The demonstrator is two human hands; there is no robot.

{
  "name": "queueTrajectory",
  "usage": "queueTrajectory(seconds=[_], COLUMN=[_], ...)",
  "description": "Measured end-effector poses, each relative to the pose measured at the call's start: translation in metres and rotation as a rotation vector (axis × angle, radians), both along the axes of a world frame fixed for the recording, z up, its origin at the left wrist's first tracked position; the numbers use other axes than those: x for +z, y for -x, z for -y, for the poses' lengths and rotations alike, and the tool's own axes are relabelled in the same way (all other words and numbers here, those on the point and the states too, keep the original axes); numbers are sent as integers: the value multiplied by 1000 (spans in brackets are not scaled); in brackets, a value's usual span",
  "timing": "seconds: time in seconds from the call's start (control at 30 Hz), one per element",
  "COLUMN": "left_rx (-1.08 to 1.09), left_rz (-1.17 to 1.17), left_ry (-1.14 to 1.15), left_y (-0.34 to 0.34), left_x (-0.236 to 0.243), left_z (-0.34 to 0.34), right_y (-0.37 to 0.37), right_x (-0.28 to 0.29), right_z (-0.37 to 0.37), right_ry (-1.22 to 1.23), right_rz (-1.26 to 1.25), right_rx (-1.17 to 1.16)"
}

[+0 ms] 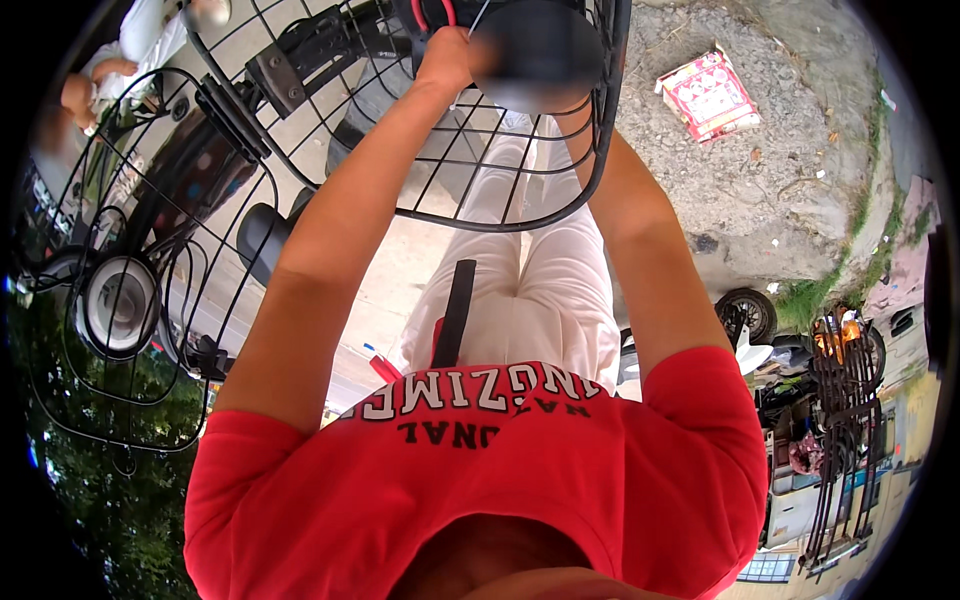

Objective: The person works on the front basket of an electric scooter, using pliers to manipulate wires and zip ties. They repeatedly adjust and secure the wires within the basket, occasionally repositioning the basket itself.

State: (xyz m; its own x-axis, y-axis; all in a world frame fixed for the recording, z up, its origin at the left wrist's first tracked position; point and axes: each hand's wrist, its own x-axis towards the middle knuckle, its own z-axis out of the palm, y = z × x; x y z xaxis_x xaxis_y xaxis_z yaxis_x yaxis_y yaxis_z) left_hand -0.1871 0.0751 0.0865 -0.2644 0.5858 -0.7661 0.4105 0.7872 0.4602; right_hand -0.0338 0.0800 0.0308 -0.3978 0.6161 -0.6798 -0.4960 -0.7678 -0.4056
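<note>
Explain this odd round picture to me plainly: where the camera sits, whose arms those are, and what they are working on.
The camera is worn on a person's head and looks down, so the round, bent edges come from its wide fisheye lens. You see the wearer's own red printed T-shirt and white trousers. Both bare arms reach forward. The left hand grips the dark round fan motor housing at the middle of a black wire fan guard; red wires run beside it. The right hand is hidden behind that guard and a blurred patch. A second black wire fan cage with a pale hub lies to the left. A red and white cardboard box lies on the grey gravel ground.
</note>
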Motion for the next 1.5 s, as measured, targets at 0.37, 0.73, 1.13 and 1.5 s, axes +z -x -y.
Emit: queueTrajectory(seconds=[0.37,0.73,1.13,1.5], left_rx=[194,134,18,-202], left_rz=[292,450,94,26], left_ry=[-113,-58,-53,-48], left_y=[14,21,10,2], left_x=[26,24,-3,3], left_z=[8,14,23,12], right_y=[23,30,33,30], right_x=[2,1,-9,-17], right_z=[12,23,31,37], right_ry=[-70,-92,-105,-101], right_rz=[61,79,78,70], right_rx=[-56,-80,-81,-81])
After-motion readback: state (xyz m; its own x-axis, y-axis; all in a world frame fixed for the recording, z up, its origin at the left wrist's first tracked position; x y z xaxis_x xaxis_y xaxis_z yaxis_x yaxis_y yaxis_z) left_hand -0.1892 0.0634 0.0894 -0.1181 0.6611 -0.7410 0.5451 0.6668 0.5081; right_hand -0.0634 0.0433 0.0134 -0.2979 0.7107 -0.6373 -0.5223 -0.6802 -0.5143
